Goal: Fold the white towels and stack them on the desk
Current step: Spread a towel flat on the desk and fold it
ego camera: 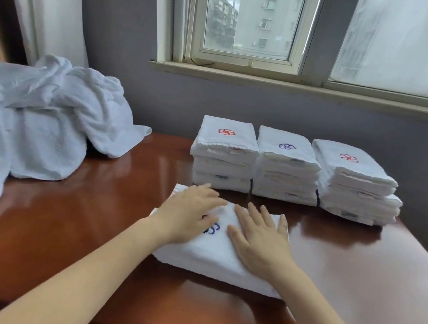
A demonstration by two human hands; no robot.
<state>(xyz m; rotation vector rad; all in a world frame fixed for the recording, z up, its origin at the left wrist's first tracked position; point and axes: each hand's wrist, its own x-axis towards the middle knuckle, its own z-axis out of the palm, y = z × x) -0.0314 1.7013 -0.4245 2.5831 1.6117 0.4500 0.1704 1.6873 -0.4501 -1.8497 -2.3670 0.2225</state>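
A folded towel [218, 255] at lower centre is pressed flat by the left hand [190, 217] and right hand [260, 238], fingers straight, side by side. Three stacks [285, 166] lie just beyond, upper right.

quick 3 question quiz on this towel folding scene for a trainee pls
1. How many folded stacks stand at the back of the desk? A two, B three, C five
2. True or false: the left hand and right hand press flat on the folded towel.
3. Fill in: the unfolded pile lies on the desk's ___ side.
Key: 1 B; 2 true; 3 left.
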